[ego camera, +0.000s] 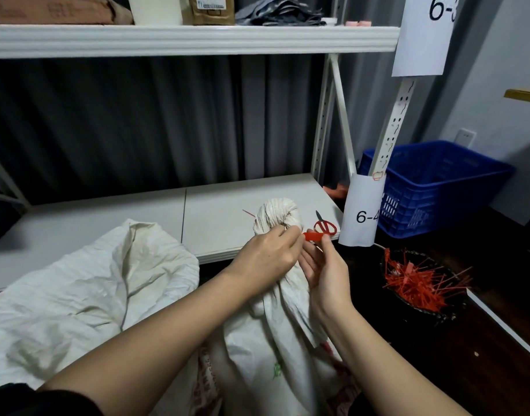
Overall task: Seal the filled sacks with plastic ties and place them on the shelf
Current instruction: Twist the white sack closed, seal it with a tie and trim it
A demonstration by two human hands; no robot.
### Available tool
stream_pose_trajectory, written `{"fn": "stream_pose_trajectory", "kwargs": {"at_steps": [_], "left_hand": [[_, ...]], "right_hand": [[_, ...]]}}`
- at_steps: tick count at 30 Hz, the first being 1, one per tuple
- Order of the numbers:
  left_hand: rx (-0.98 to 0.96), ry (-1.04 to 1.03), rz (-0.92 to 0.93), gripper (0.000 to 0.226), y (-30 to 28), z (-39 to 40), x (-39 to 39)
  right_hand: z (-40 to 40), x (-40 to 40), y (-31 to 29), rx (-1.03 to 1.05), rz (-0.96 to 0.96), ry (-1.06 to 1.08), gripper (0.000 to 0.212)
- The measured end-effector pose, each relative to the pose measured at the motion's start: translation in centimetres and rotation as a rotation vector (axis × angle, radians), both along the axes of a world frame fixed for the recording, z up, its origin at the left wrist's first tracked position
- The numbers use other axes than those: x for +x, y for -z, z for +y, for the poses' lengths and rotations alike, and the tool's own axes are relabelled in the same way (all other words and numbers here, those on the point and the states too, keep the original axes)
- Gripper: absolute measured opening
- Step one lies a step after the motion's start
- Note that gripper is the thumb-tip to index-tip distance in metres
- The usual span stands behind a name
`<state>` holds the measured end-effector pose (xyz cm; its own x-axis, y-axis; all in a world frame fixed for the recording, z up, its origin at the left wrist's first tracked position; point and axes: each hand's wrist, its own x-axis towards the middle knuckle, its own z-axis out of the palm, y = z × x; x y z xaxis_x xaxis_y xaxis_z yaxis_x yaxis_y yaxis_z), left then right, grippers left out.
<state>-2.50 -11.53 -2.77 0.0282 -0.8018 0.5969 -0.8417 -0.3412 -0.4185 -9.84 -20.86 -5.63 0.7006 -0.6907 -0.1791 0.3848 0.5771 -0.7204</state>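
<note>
A filled white woven sack (pixel 275 325) is stood upright just in front of the front edge of the lower white shelf board (pixel 227 217), its gathered neck twisted into a bunch that rises above that edge. The neck is gripped by the left hand (pixel 266 259), fingers curled round the fabric just below the bunch. A red plastic tie (pixel 313 236) is pinched at its flat end between thumb and fingers of the right hand (pixel 327 274), right beside the neck; a thin red tail is seen poking out on the far left side of the bunch.

Red-handled scissors (pixel 324 226) are laid on the shelf board near its right front corner, just behind the hands. A second, crumpled white sack (pixel 86 289) is draped over the front edge of the board at the left. Bare board is left between that sack and the back wall.

On the dark floor to the right, a dark round tray (pixel 423 307) heaped with loose red ties is set near the shelf upright, and a blue plastic crate (pixel 432 187) is stood behind it.
</note>
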Motion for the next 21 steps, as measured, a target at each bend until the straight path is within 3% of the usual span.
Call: {"fn": "stream_pose_trajectory", "kwargs": {"at_steps": [2,5,11,16,21], "left_hand": [[-0.039,0.010,0.066,0.029,0.0,0.0,-0.2],[-0.081,-0.002,0.184,0.010,0.2,0.0,-0.1],[-0.174,-0.012,0.344,0.009,0.5,-0.4,-0.3],[-0.159,-0.091,0.386,0.027,0.6,-1.0,-0.1],[-0.228,-0.032,0.357,0.011,1.1,-0.7,0.0]], "right_hand": [[0.0,0.0,0.0,-0.051,-0.003,0.032,0.021],[-0.2,0.2,0.3,-0.089,0.008,0.059,0.018],[0.5,0.8,0.8,-0.160,0.018,0.079,0.019],[1.4,0.3,0.6,-0.257,0.043,0.085,0.022],[0.5,-0.2,0.0,-0.010,0.057,0.060,0.036]]}}
